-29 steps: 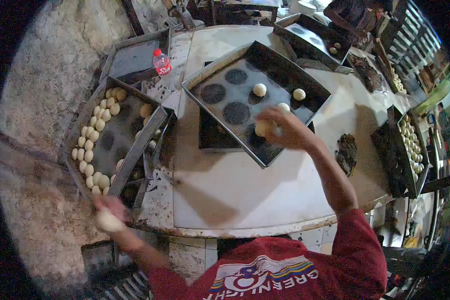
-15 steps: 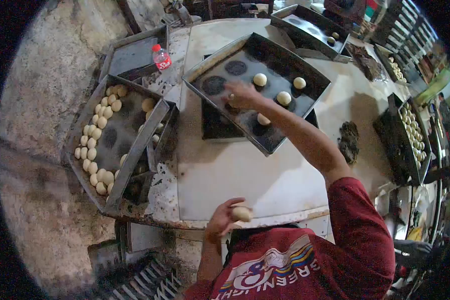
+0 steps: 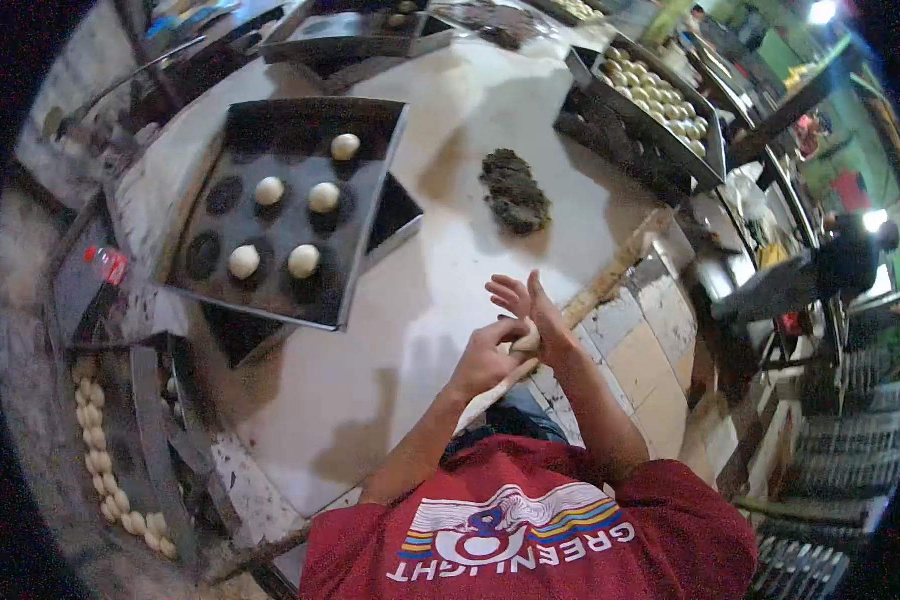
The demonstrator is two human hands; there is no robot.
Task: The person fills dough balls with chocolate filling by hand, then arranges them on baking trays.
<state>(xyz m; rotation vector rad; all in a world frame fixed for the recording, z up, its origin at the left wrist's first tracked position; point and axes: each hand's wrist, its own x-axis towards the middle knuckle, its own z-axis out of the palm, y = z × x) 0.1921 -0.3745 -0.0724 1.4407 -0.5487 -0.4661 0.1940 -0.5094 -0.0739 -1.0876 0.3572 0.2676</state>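
Note:
Close to my body, at the table's near edge, my hands meet around a pale dough ball (image 3: 526,340). My left hand (image 3: 488,358) curls its fingers around it. My right hand (image 3: 548,325) lies against the dough with its palm, fingers stretched out and thumb raised. Part of the ball is hidden by the fingers. To the left, a dark metal tray (image 3: 355,215) holds several round dough balls (image 3: 304,261) spaced apart, with dark round marks on its floor. It rests at an angle on another dark pan (image 3: 398,222).
A dark, crumpled lump (image 3: 516,192) lies mid-table. At the back right stands a tray (image 3: 715,165) packed with dough balls. Lower left is a tray with rows of dough balls (image 3: 95,440); a red-capped bottle (image 3: 107,263) is above it. A person (image 3: 820,265) stands at far right.
My right hand has come back from the tray to my left hand, which still holds a dough ball. The view has turned to the right.

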